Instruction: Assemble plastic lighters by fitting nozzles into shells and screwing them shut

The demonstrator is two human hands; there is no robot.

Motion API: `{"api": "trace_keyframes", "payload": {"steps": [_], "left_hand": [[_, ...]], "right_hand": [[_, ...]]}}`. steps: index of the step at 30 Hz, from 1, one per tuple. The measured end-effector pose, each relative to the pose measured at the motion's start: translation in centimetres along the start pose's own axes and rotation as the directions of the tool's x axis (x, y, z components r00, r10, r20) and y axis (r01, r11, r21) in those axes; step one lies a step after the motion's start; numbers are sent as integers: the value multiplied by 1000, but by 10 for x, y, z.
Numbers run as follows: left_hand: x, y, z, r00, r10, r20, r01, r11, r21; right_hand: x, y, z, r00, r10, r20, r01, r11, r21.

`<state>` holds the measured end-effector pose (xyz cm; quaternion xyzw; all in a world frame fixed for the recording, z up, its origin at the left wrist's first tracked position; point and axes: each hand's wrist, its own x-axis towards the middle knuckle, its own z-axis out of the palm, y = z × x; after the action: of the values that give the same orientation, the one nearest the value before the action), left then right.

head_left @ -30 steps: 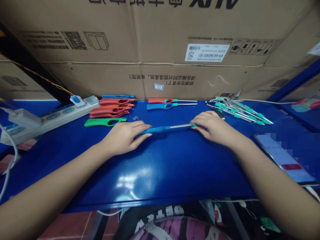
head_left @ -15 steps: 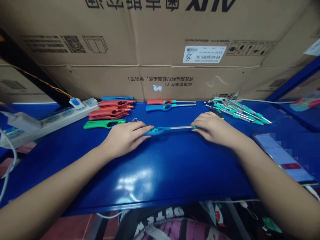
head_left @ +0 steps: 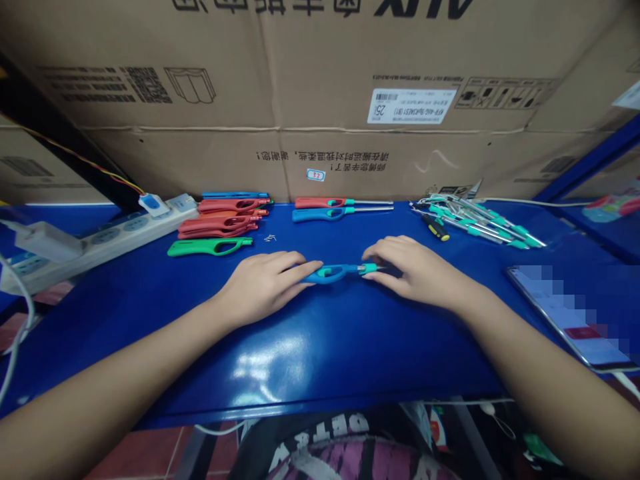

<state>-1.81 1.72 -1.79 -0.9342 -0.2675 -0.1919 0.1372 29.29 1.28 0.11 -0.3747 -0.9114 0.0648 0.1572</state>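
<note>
My left hand [head_left: 265, 283] is closed around the handle of a blue long-nosed lighter [head_left: 336, 274], level above the blue table. A green trigger shows in the handle's opening. My right hand [head_left: 413, 270] pinches at a green collar [head_left: 369, 269] on the lighter's metal tube, close to the front of the handle. My right fingers hide most of the tube beyond the collar. Behind, a red lighter [head_left: 320, 202] and a blue lighter [head_left: 319, 214] lie side by side, both with metal tubes and green parts.
Red, orange and blue lighter handles [head_left: 220, 227] and a green one [head_left: 210, 247] lie at left, beside small screws [head_left: 270, 238] and a power strip [head_left: 107, 233]. At right are metal tubes with green parts [head_left: 480, 220], a screwdriver [head_left: 436, 229] and a phone [head_left: 570, 320]. A cardboard box [head_left: 320, 107] stands behind.
My right hand has moved left along the tube, and the green collar has gone from its far end to near the handle. Both hands are slightly closer to me. The screwdriver is now uncovered.
</note>
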Motion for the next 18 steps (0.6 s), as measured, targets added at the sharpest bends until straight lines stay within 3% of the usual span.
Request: {"api": "trace_keyframes", "payload": {"steps": [8, 12, 18], "left_hand": [[-1, 0, 1, 1000, 10, 8, -10, 1000, 8], [1, 2, 0, 1000, -16, 6, 16, 1000, -22], [0, 14, -1, 995, -88, 48, 97, 963, -252]], "right_hand": [[1, -1, 2, 997, -21, 75, 19, 999, 25], [1, 2, 1, 998, -32, 47, 30, 999, 32], [2, -1, 9, 987, -159, -25, 157, 986, -56]]}}
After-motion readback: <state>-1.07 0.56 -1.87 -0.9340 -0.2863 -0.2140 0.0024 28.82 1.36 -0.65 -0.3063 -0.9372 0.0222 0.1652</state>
